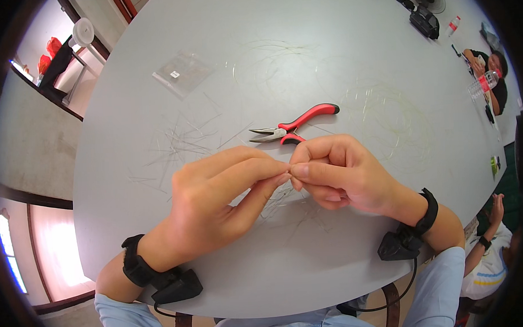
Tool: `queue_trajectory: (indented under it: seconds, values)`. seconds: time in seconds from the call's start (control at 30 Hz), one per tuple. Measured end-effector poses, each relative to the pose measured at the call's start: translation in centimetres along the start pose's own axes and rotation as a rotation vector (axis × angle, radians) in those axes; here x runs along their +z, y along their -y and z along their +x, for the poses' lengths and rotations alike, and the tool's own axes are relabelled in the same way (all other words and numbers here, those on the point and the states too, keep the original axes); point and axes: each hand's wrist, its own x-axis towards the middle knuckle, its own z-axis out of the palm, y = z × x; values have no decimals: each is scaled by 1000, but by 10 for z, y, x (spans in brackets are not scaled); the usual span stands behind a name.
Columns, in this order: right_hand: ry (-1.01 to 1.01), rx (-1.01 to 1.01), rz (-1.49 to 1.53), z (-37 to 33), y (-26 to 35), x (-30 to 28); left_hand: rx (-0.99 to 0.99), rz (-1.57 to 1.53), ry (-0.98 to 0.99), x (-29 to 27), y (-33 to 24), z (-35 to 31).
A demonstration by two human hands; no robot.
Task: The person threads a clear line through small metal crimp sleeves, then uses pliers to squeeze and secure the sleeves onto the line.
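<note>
My left hand (214, 197) and my right hand (354, 174) meet above the near middle of the table. Both are closed in a pinch, thumb against fingers, with the fingertips touching or nearly so. Whatever sits between them is too small and hidden to make out. Just beyond my fingers lie needle-nose pliers (288, 128) with red and black handles, their jaws slightly parted and pointing left. Thin wire-like pieces (280, 200) show beneath my hands. More thin, straight, silvery pieces (183, 137) are scattered to the left.
A clear zip bag (183, 73) lies at the far left of the grey table (222, 26). Loose coils of thin, clear line (380, 96) spread to the right and back. Two other people (491, 69) sit along the right side, near plastic bottles (484, 82).
</note>
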Motion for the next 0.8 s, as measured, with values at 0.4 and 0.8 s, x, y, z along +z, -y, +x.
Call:
queue_trajectory:
  seconds: [0.4, 0.8]
  values:
    - [-64, -37, -86, 1, -4, 4, -196, -187, 4, 4, 3, -2]
    - [-108, 0, -103, 0, -2, 8, -118, -65, 22, 6, 3, -2]
